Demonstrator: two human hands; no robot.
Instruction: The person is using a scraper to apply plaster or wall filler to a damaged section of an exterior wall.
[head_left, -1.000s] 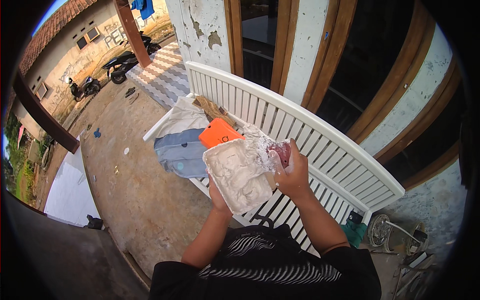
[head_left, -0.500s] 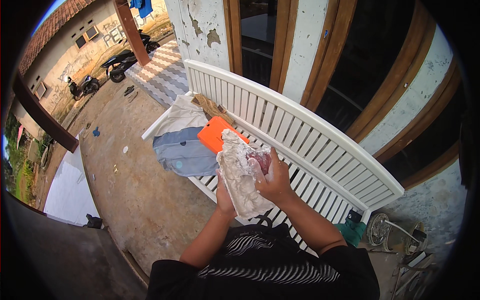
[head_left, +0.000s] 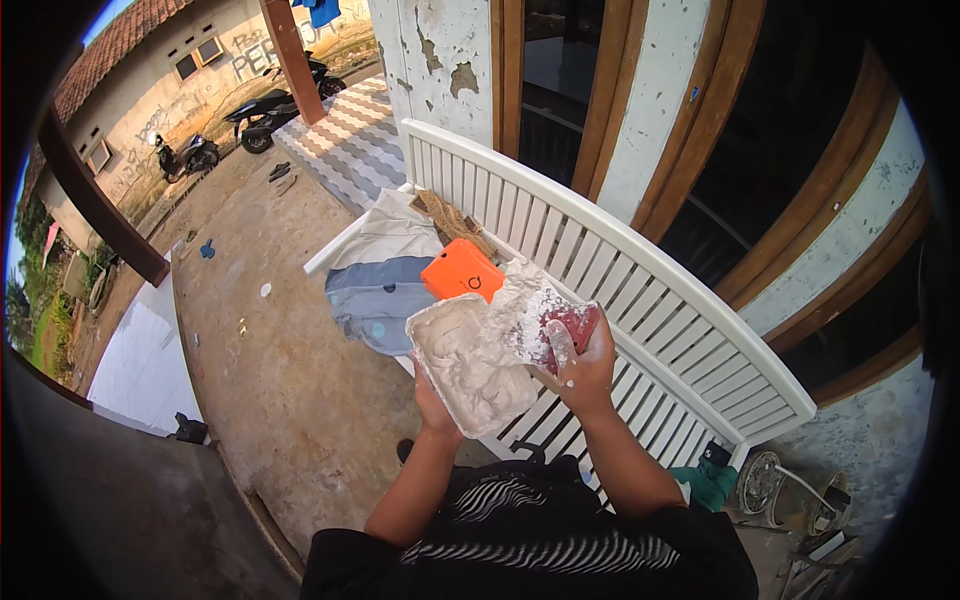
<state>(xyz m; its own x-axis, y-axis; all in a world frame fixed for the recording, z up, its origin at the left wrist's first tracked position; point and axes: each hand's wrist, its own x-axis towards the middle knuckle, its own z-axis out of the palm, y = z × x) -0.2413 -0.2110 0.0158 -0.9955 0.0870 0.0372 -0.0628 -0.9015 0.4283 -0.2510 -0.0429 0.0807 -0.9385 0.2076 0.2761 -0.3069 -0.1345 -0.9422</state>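
Note:
My left hand (head_left: 434, 408) is closed around the side and underside of a shallow tub (head_left: 424, 362) filled with thick off-white putty (head_left: 478, 372). In my right hand (head_left: 588, 374) is a red putty scraper (head_left: 572, 326), gripped with the thumb on top. A large lump of putty covers its blade end, so the blade itself is hidden. The scraper's loaded end is over the tub's right edge; whether the two touch I cannot tell. White smears mark my right thumb and fingers.
A white slatted bench (head_left: 610, 235) runs beneath my hands. On its left part lie an orange box (head_left: 462, 268), a grey-blue cloth (head_left: 372, 300) and a brown strip (head_left: 440, 215). Buckets (head_left: 765, 482) stand at lower right, beside a peeling wall (head_left: 850, 430). Motorbikes (head_left: 265, 115) are parked far left.
The tub has tilted so its putty-filled inside now faces up. My right hand has moved right with the scraper, away from the tub's middle, and the view has shifted slightly.

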